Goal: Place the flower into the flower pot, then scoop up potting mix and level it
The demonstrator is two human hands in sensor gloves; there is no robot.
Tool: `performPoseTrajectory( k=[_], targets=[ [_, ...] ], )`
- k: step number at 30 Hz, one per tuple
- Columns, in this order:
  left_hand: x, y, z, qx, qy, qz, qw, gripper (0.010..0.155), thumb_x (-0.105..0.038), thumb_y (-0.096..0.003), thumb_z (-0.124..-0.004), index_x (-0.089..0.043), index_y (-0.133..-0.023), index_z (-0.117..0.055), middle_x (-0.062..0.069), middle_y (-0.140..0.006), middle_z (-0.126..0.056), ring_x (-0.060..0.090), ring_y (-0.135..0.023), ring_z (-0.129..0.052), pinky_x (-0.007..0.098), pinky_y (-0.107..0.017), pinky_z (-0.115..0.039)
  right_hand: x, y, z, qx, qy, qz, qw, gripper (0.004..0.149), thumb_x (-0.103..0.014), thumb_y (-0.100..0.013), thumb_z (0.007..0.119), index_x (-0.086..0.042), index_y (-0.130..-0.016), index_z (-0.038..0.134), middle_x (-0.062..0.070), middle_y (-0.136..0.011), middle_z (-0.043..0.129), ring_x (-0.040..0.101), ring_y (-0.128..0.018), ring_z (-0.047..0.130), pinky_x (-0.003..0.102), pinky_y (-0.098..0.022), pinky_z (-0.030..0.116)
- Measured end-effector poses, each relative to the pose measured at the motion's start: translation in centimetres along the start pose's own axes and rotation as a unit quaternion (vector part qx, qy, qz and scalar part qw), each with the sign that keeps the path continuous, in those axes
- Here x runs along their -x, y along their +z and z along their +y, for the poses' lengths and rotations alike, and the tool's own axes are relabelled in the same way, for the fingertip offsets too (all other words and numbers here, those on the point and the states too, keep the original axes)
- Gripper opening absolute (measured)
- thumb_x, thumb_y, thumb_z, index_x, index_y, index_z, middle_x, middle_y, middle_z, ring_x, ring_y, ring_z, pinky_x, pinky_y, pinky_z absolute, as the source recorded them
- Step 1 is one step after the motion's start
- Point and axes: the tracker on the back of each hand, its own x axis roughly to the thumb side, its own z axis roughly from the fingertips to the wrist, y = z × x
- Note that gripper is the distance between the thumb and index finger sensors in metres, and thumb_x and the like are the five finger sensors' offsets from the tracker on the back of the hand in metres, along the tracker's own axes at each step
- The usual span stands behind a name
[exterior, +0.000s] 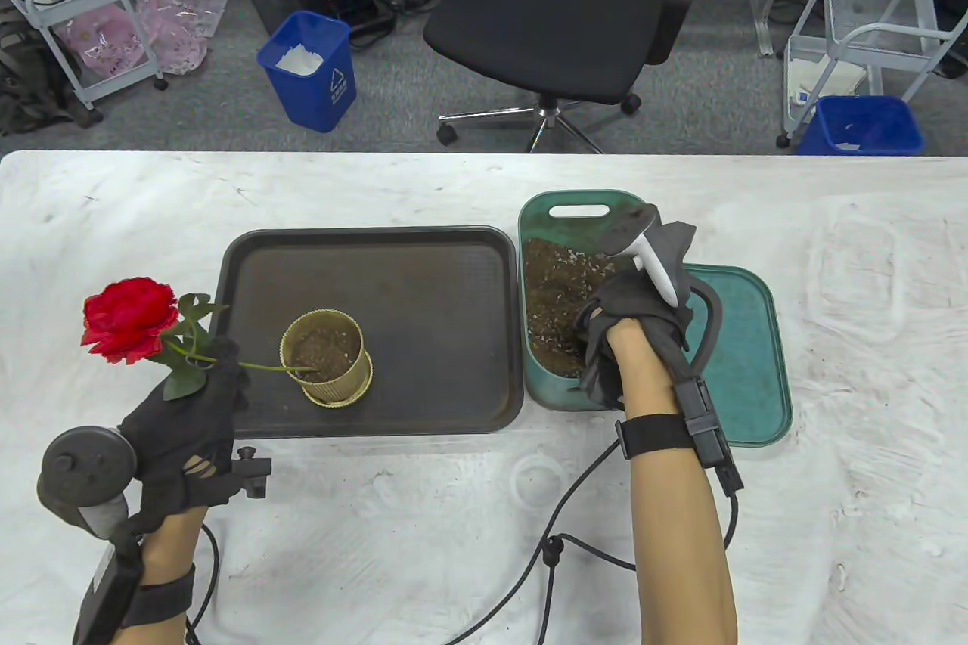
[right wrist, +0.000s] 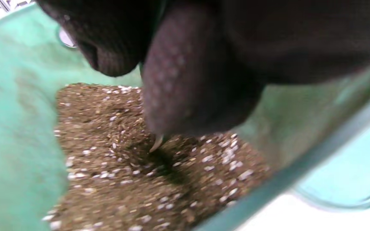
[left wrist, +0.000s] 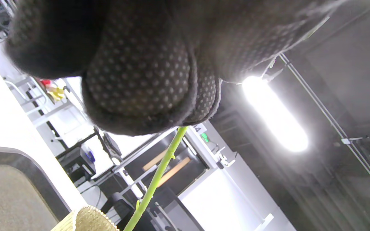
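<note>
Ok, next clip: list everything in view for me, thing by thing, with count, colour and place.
rose: 1, red bloom, green stem; held left of the tray, stem tip in the pot
flower pot: 1, gold; on the tray, soil inside
tray: 1, dark brown; table centre
soil bin: 1, green; right of the tray, holds potting mix
lid: 1, green; right of the bin
table: 1, white
office chair: 1, black; behind the table
waste bins: 2, blue; on the floor
carts: 2, white; far corners
left hand: black glove; grips the stem
right hand: black glove; in the bin, fingers on the mix
</note>
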Motion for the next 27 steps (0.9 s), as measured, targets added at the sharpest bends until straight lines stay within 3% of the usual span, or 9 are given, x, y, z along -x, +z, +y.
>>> performPoseTrajectory(
  k=[4,8,13,18,27],
  targets=[
    [0.0,0.0,0.0,0.000,-0.002,-0.001,1.000,0.042,-0.044,-0.0424,-0.089,-0.021,-0.077,-0.095,-0.003,-0.056,-0.107,0.014,-0.023,-0.113,0.032,-0.024,-0.096,0.4,-0.7,0.5,-0.042,-0.067,-0.021,0.997,0.054,-0.033,-0.041,0.080,-0.002,-0.085,0.078,0.015,-0.055,0.102,0.024,-0.017,0.106,0.034,-0.005,0.093],
    [-0.3,0.2,-0.1,0.006,0.005,-0.003,1.000,0.042,-0.044,-0.0424,-0.089,-0.021,-0.077,-0.095,-0.002,-0.056,-0.107,0.014,-0.023,-0.113,0.032,-0.024,-0.096,1.1,-0.9,0.6,-0.050,-0.102,-0.023,0.993,0.054,-0.033,-0.041,0.080,-0.001,-0.085,0.078,0.015,-0.055,0.102,0.024,-0.017,0.106,0.033,-0.005,0.093],
    [-1.1,0.3,-0.7,0.013,0.002,-0.013,1.000,0.042,-0.044,-0.0421,-0.089,-0.021,-0.076,-0.095,-0.002,-0.056,-0.107,0.014,-0.022,-0.114,0.032,-0.024,-0.096,1.6,-0.7,0.0,-0.087,-0.177,-0.049,0.979,0.054,-0.033,-0.041,0.080,-0.001,-0.085,0.078,0.014,-0.055,0.102,0.024,-0.017,0.106,0.033,-0.005,0.093],
    [-0.9,0.4,-0.5,0.009,-0.002,-0.011,1.000,0.042,-0.044,-0.0422,-0.089,-0.021,-0.076,-0.095,-0.002,-0.056,-0.107,0.014,-0.022,-0.114,0.032,-0.024,-0.096,2.4,-1.0,0.2,-0.091,-0.254,-0.039,0.962,0.054,-0.032,-0.041,0.079,0.001,-0.085,0.077,0.015,-0.054,0.102,0.022,-0.016,0.107,0.031,-0.003,0.095],
    [-0.5,0.2,-0.3,0.006,0.003,-0.003,1.000,0.042,-0.044,-0.0423,-0.089,-0.021,-0.076,-0.095,-0.003,-0.056,-0.107,0.014,-0.022,-0.114,0.032,-0.024,-0.096,2.9,-0.3,0.4,-0.073,-0.315,-0.036,0.946,0.054,-0.031,-0.042,0.076,0.001,-0.085,0.076,0.015,-0.055,0.101,0.022,-0.017,0.108,0.030,-0.003,0.096]
  ],
)
